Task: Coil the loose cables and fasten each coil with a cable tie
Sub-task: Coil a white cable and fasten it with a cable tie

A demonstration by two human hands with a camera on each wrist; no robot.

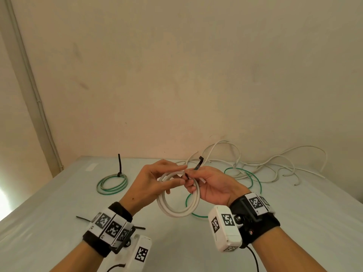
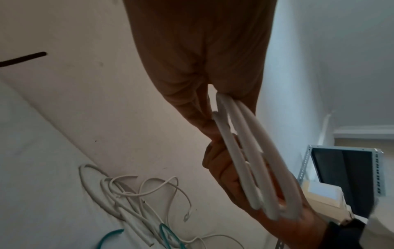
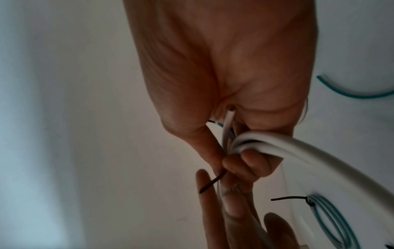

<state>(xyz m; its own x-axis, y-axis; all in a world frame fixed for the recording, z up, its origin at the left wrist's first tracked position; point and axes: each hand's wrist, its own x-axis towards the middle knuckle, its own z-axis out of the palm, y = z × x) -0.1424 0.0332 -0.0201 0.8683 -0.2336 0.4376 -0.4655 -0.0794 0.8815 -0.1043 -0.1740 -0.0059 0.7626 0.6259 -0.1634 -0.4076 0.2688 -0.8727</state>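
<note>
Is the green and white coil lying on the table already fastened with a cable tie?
Yes, the green and white coil lies on the table with a black cable tie cinched around it, its tail standing upright.

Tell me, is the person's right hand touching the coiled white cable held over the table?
Touching. In the right wrist view, the right hand has its fingers curled around the coiled white cable; the head view shows the same grip.

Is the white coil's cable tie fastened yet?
Not yet: the black cable tie shows loose ends at the white coil, no closed loop.
</note>
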